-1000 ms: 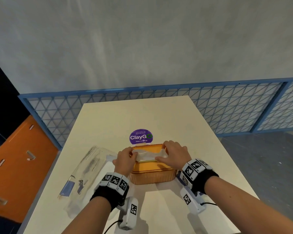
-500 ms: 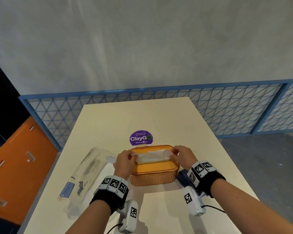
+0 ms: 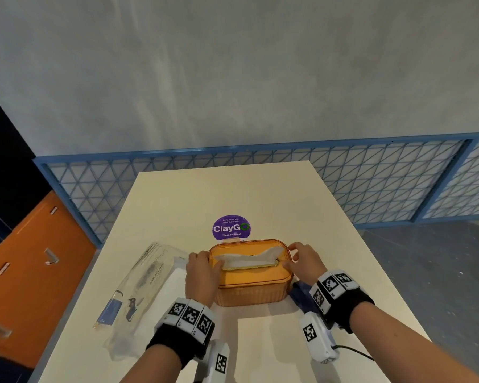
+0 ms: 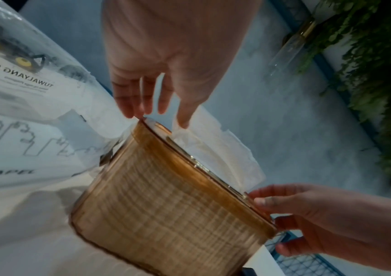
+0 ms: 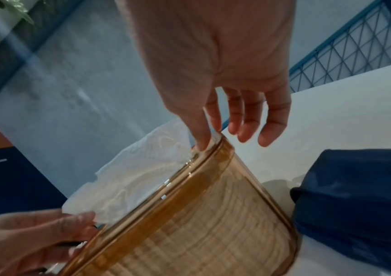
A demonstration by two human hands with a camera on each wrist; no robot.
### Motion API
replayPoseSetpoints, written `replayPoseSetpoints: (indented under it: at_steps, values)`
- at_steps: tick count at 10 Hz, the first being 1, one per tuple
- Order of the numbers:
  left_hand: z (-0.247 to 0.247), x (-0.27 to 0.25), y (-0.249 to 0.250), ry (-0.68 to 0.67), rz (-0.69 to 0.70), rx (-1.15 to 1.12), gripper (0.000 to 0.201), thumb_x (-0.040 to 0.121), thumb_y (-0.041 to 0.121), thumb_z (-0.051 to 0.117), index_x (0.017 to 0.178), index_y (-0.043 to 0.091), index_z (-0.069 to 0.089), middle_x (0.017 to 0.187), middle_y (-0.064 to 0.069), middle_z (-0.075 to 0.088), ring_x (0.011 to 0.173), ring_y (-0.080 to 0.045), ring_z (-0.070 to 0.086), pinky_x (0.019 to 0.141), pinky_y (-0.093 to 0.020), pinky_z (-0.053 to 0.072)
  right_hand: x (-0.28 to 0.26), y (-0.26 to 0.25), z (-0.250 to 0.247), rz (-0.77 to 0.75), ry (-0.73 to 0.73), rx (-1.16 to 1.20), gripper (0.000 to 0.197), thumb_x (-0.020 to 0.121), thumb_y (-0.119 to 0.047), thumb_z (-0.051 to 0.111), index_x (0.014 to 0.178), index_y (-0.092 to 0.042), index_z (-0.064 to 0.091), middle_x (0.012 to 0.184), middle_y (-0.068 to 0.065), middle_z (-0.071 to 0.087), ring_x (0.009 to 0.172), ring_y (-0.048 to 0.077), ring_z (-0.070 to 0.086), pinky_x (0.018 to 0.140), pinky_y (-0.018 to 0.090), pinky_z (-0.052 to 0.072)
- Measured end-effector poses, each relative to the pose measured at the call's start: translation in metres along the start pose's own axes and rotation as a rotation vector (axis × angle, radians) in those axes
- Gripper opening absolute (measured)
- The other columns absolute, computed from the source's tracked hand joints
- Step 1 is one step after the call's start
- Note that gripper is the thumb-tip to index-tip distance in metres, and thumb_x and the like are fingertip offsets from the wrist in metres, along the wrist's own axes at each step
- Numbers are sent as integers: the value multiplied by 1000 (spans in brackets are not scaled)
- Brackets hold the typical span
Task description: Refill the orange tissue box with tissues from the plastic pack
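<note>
Though blurred in both wrist views, plainly clasped at both short ends: orange tissue box (image 3: 249,288), upright near the middle of the pale table (image 3: 224,194), lid on, white tissue (image 3: 246,259) spilling from the top slot.

At the box's left end, left hand (image 3: 201,275): palm close along the end wall, fingers reaching to the lid's rim, thumb laid on the tissue by the slot. Holding that end.

At the right end, right hand (image 3: 302,261): arched over the corner, thumb on the lid's rim, fingers bent round the end below it. Likewise holding the box. Both wrists low over the tabletop, forearms coming in from the near edge.

Just left of the box, beside the left hand: plastic pack (image 3: 141,283), flat and limp, torn open, white paper showing at its mouth, its length running along the table's left edge.

Close against the box's near right corner, beneath the right wrist: dark blue cloth bundle (image 3: 297,294).

Right behind the box: round purple ClayGo sticker (image 3: 231,228), near edge hidden by the lid.

Open tabletop beyond the sticker as far as the far edge, and on the near side between the forearms. Past the far edge, blue mesh railing (image 3: 371,183).
</note>
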State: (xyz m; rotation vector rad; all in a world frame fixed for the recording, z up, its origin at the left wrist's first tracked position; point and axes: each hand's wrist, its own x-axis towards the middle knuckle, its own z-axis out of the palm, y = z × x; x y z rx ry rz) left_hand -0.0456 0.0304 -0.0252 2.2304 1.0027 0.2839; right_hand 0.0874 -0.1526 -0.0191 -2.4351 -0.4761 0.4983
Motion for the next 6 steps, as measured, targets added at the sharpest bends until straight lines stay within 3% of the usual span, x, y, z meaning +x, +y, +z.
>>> replayPoseSetpoints:
  at_steps: [1, 2, 3, 4, 5, 6]
  values:
    - [2, -1, -3, -34, -57, 25, 31, 96, 21, 50, 116, -1, 57, 119, -19, 51, 110, -34, 52, 90, -39, 43, 2, 7, 4, 55, -57, 52, 45, 91, -20, 57, 133, -8, 46, 82, -3, 49, 91, 18, 50, 88, 33, 50]
    - [4, 2, -2, -36, -56, -3, 26, 96, 11, 44, 111, -2, 60, 115, -21, 52, 106, -35, 54, 85, -36, 43, 4, 5, 3, 55, -48, 74, 41, 93, -16, 55, 133, -7, 49, 76, -7, 48, 92, 26, 58, 75, 32, 54]
    - [9, 9, 4, -24, -25, 14, 26, 96, 7, 40, 107, -2, 62, 110, -20, 54, 103, -34, 56, 84, -35, 44, 11, 3, 0, 44, 1, 67, 41, 94, -14, 53, 134, -6, 49, 91, 2, 59, 106, 33, 62, 95, 40, 49]
    - [14, 16, 10, -21, -4, 49, 28, 95, 3, 37, 103, -3, 63, 108, -23, 56, 103, -35, 55, 86, -42, 48, 21, 3, -4, 57, 12, 91, 44, 95, -17, 53, 137, -9, 47, 109, 10, 63, 78, 9, 71, 80, 32, 55]
    - [16, 23, 17, -26, -36, 45, 27, 95, 3, 37, 103, -4, 62, 109, -23, 55, 105, -36, 55, 88, -44, 48, 31, 4, -5, 75, 12, 141, 44, 95, -19, 52, 138, -9, 46, 122, 18, 62, 51, 0, 62, 68, 24, 53]
    - [10, 12, 16, 0, -8, -9, 28, 97, 11, 40, 112, -1, 60, 114, -20, 53, 110, -34, 52, 92, -41, 46, 26, 10, -15, 94, 28, 123, 46, 96, -22, 50, 138, -6, 44, 130, 22, 54, 94, 21, 66, 87, 37, 54]
